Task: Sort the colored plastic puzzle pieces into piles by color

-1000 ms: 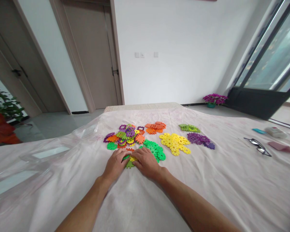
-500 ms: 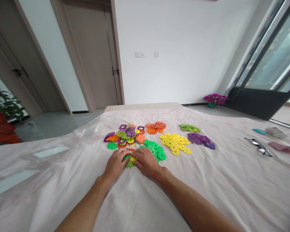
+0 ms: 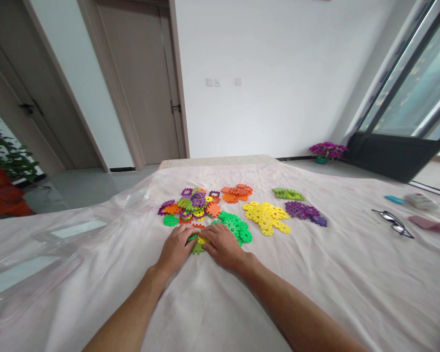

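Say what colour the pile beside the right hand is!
The pile is bright green; see the head view.

single-colour piles [image 3: 266, 217]: 5; mixed pile [image 3: 198, 201]: 1; wall plates [image 3: 238, 81]: 3; eyeglasses [image 3: 396, 228]: 1 pair

Single view from the head, forward and down: left hand [image 3: 176, 247] and right hand [image 3: 222, 243] near, white wall [image 3: 271, 107] beyond.

A bright green plastic piece [image 3: 192, 237], partly hidden, sits between the left hand's [image 3: 176, 247] thumb and fingers, a yellow piece [image 3: 202, 240] shows likewise within the right hand's [image 3: 222, 244] grasp, and a flat olive-green notched piece [image 3: 198, 249] lies between both thumbs, nearer the wrists.
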The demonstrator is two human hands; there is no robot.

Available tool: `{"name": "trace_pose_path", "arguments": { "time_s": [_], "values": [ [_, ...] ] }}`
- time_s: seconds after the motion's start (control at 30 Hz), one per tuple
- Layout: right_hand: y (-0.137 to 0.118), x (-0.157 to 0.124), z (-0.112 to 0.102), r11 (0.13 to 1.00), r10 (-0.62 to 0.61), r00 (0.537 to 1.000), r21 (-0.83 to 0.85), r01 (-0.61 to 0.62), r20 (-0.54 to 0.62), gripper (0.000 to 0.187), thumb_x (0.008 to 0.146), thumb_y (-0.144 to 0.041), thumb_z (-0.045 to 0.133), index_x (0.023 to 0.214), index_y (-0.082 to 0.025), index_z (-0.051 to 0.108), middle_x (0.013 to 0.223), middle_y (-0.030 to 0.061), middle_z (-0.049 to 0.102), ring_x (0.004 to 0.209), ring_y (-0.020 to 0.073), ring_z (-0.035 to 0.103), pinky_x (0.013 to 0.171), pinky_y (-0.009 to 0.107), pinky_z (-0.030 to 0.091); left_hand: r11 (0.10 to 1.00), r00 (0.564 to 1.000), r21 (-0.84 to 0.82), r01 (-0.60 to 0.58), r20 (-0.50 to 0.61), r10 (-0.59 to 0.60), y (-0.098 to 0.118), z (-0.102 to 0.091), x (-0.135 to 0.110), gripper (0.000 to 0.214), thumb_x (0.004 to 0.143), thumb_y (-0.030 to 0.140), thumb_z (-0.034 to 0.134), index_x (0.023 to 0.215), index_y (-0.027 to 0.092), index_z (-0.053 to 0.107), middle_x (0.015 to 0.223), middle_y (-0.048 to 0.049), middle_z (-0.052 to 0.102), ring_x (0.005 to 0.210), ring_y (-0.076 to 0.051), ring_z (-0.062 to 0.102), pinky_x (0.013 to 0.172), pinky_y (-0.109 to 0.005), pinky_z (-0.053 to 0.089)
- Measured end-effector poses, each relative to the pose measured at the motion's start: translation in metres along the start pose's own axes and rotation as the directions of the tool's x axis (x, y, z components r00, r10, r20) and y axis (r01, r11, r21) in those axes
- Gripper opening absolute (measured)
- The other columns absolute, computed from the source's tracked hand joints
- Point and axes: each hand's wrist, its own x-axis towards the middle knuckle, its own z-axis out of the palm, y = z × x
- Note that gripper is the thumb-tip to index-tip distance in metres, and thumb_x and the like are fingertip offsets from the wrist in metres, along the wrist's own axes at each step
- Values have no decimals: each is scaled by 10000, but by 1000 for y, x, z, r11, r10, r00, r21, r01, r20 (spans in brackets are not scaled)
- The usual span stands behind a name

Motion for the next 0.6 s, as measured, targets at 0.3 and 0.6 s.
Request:
{"name": "trace_pose_path", "arguments": {
  "time_s": [0.3,0.6],
  "values": [
    [0,-1,0,1000,-5,1000,-1,5,-3,252,952,-263,599,1199,-224,625,1150,63,661,1075,212,540,985,371,368,1000,1000,-3,3,0,-3,1,-1,0,203,916,260,589,1085,235,699,1083,-71,675,1050,-226,600,953,-383,472],
    [0,-1,0,1000,-5,1000,2,5,-7,236,954,-260,590,1183,-221,634,1133,65,662,1059,213,539,980,373,371,1000,1000,-11,8,-3,-8,2,-1,0,200,905,252,604,1078,232,704,1078,-71,677,1047,-226,601,953,-384,472]
  ]
}}
